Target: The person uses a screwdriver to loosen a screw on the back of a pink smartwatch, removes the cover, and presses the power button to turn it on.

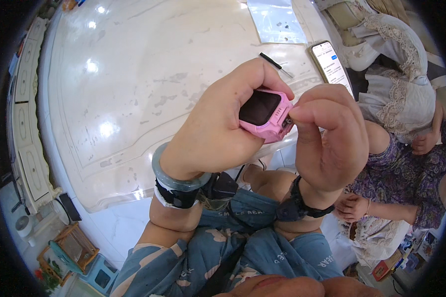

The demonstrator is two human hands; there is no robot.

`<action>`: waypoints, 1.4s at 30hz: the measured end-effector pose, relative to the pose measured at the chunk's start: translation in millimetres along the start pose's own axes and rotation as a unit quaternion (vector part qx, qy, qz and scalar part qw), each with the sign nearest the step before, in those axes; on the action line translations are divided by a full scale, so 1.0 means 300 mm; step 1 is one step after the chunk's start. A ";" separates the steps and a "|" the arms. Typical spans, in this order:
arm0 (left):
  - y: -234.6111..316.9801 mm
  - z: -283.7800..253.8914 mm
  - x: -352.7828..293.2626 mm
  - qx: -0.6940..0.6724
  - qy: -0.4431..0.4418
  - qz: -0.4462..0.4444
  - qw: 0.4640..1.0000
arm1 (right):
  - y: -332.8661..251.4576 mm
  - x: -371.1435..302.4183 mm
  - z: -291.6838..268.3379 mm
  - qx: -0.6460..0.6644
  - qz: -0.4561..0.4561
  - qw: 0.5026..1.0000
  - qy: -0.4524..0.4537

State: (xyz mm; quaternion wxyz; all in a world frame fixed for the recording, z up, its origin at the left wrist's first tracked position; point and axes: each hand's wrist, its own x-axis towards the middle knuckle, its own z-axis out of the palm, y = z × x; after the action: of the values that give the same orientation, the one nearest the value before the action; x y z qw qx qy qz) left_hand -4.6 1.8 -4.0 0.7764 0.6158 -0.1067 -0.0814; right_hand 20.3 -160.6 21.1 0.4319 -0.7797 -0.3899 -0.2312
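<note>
A pink smartwatch (274, 129) with a dark square screen is gripped in my left hand (205, 121), above the table's near edge. My left thumb and fingers wrap round its sides, and no strap shows on the end facing right. At that end, my right hand (334, 136) pinches with thumb and forefinger at the slot in the case. Something small and dark shows by the fingertips, too small to name. Beyond my hands, a small screwdriver (271, 61) with a black handle lies on the table.
The pale marble-patterned table (119, 64) carries a lit phone (330, 64) and a clear plastic bag (277, 22) with tiny dark bits on it. At right sits another person in patterned clothes, one hand (353, 207) near my right forearm. Lace-covered chairs (396, 44) stand beyond.
</note>
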 end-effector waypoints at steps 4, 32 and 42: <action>0.000 0.001 0.003 0.007 0.012 0.001 1.000 | -0.006 0.002 0.010 -0.020 0.014 1.000 0.017; -0.011 -0.001 0.016 0.042 0.041 0.036 0.998 | 0.032 -0.010 0.029 -0.009 -0.007 0.999 0.046; -0.018 -0.006 0.014 0.045 0.029 0.056 0.997 | 0.023 -0.008 0.025 0.025 0.016 0.999 0.044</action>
State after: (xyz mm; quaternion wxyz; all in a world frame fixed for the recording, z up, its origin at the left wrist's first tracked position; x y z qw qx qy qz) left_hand 0.0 1.3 -9.3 0.7541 0.6451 -0.1220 -0.0151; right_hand 24.7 -157.4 12.2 0.4720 -0.7638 -0.3636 -0.2483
